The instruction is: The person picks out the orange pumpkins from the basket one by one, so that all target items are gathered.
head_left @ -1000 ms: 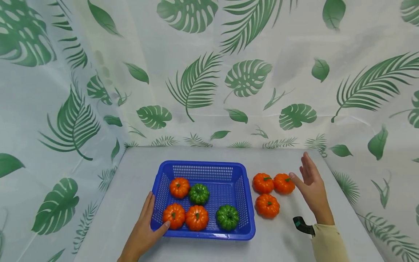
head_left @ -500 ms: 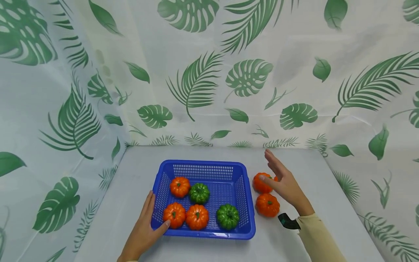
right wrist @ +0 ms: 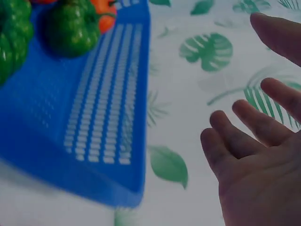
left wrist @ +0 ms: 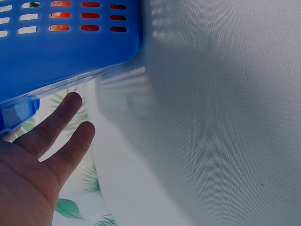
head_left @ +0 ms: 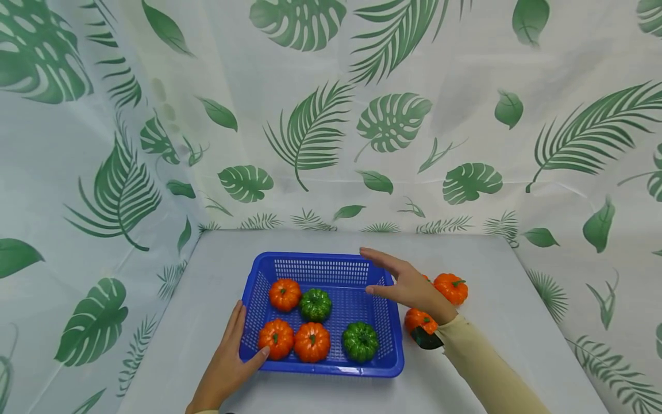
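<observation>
A blue plastic basket (head_left: 320,371) with slotted walls holds three orange pumpkins, one of them the near-left pumpkin (head_left: 276,339), and two green pumpkins, one being the near-right green pumpkin (head_left: 361,341). My left hand (head_left: 222,368) rests at the basket's left side, fingers along the outer wall and thumb over the near-left rim; in the left wrist view, two fingers (left wrist: 70,146) stretch out below the rim. My right hand (head_left: 408,284) hovers at the right rim, fingers spread and holding nothing. The right wrist view shows its palm (right wrist: 268,179) bare beside the basket.
Right of the basket, three more orange pumpkins lie on the white table (head_left: 491,345): a back-right one (head_left: 451,288), a front one (head_left: 418,319) partly behind the dark wrist device (head_left: 427,338), and one mostly hidden by my hand. Leaf-patterned sheeting (head_left: 331,144) encloses the table behind and at both sides.
My right hand has swept left from beyond the loose pumpkins to the basket's right rim, staying unfilled. The left hand, basket and pumpkins have stayed in place.
</observation>
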### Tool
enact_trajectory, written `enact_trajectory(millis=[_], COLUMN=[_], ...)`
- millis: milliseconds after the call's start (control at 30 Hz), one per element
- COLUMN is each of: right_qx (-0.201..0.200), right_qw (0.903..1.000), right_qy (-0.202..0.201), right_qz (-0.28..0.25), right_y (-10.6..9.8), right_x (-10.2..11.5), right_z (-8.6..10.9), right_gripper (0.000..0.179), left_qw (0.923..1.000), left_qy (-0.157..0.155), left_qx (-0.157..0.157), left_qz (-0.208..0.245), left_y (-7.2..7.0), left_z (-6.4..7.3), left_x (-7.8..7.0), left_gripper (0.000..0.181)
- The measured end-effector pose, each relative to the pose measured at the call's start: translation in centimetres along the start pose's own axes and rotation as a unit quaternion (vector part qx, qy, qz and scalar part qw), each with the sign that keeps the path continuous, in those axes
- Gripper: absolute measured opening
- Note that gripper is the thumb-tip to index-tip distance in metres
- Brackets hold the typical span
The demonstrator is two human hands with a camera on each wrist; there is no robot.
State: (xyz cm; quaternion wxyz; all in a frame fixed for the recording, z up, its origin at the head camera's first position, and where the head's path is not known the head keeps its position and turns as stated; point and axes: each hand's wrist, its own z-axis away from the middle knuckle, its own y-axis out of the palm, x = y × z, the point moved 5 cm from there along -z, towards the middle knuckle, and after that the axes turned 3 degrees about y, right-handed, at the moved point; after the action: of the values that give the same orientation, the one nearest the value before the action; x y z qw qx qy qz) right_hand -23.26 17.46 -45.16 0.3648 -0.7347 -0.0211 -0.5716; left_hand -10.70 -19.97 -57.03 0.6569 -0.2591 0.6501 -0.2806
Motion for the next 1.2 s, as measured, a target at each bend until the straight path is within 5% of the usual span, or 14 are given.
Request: enact_trajectory(millis=[633, 1200], right_qx=[0.154, 0.239], right_qw=[0.9867, 0.9696], right_qy=[-0.017, 0.039], right_qz=[-0.049, -0.039], right_y=[7.4, 11.6], right_x=[-0.3, -2.0], right_z=[-3.4, -3.8], right_gripper=[0.069, 0.061], left_qw=[0.9999, 0.9999], left_qy=[0.004, -0.003], left_qx=[-0.01, -0.005], left_qz=[-0.004, -0.01], left_y=[0.0, -0.1], left_z=[0.1, 0.0], left_x=[-0.1, -0.1], left_gripper=[0.115, 0.116])
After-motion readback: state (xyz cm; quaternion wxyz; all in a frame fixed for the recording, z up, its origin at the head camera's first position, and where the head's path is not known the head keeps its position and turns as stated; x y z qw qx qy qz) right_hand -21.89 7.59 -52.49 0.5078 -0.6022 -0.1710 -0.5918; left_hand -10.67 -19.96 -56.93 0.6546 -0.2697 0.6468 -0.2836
